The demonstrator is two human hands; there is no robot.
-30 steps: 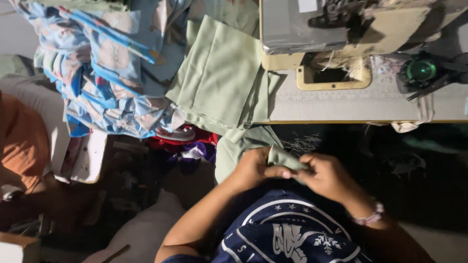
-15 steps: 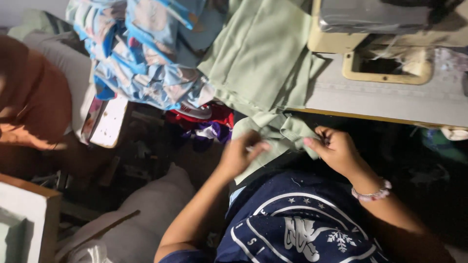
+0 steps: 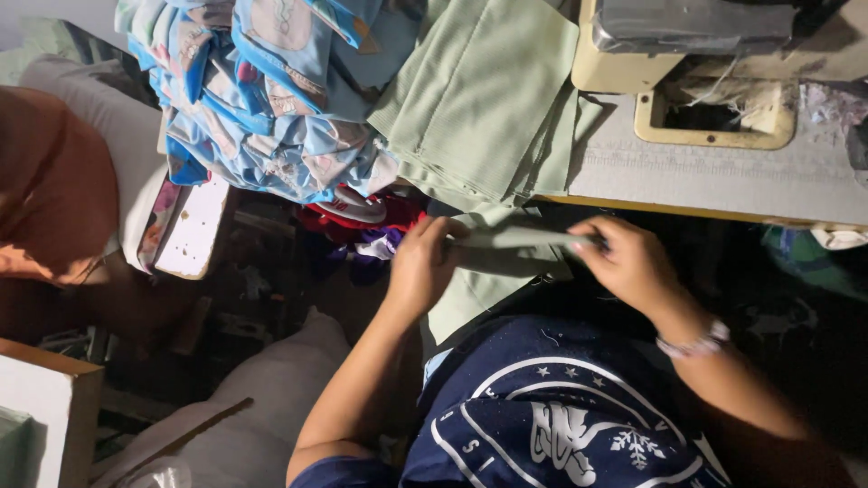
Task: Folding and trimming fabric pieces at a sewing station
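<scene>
Both hands have spread apart since the earlier frame, and the green strip [image 3: 520,239] that was bunched between them is now drawn out flat and taut. At one end the left hand [image 3: 425,267] pinches the strip, fingers closed over it; at the other the right hand [image 3: 628,262] grips it the same way, a pale bracelet [image 3: 692,343] on that wrist. Held level just below the front edge of the worktop [image 3: 714,176], the strip sits above more green cloth [image 3: 479,289] that hangs down toward the lap. Below the hands shows a navy shirt [image 3: 561,416] with a white round print.

On the worktop a stack of folded green fabric [image 3: 484,99] lies draped over the edge, just beside a cream sewing machine [image 3: 687,41] and its rectangular opening. Left of the stack sits a heap of blue printed garments [image 3: 262,99]. Under that heap, red and purple scraps [image 3: 371,226] lie in shadow. Farther left are an orange cloth [image 3: 50,190], a white sack [image 3: 244,425] and a box [image 3: 50,416].
</scene>
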